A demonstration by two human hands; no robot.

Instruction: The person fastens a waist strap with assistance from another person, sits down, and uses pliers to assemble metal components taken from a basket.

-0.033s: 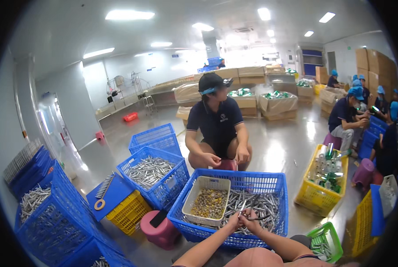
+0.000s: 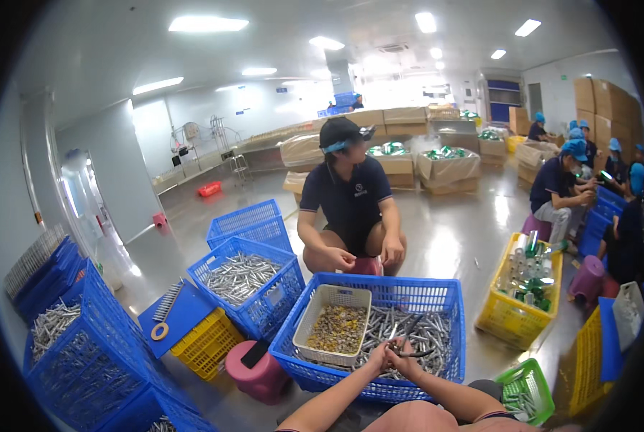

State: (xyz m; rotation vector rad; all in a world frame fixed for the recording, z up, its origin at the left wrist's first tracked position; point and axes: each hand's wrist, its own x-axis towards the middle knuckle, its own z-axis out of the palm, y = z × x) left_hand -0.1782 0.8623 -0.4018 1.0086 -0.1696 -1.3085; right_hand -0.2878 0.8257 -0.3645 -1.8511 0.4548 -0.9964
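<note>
Over a blue crate (image 2: 437, 286) my two hands meet, close together. My left hand (image 2: 377, 356) is closed on a small silver tube, mostly hidden by the fingers. In my right hand (image 2: 407, 364) is a pair of pliers (image 2: 424, 353) with dark handles, its jaws near the left fingers. Many slim silver tubes (image 2: 431, 325) lie loose in the crate beneath. At the crate's left side, a white basket (image 2: 302, 336) holds small yellow and silver pieces (image 2: 338, 327).
A person (image 2: 350, 187) sits across the crate. Blue crates of tubes (image 2: 244, 279) stand left, near a pink stool (image 2: 255, 378) bearing a dark phone-like object. To the right are a yellow crate of bottles (image 2: 518, 317) and a green basket (image 2: 541, 389). Several co-workers sit farther right.
My hands stay together over the crate with barely any movement. The whole view has shifted very slightly.
</note>
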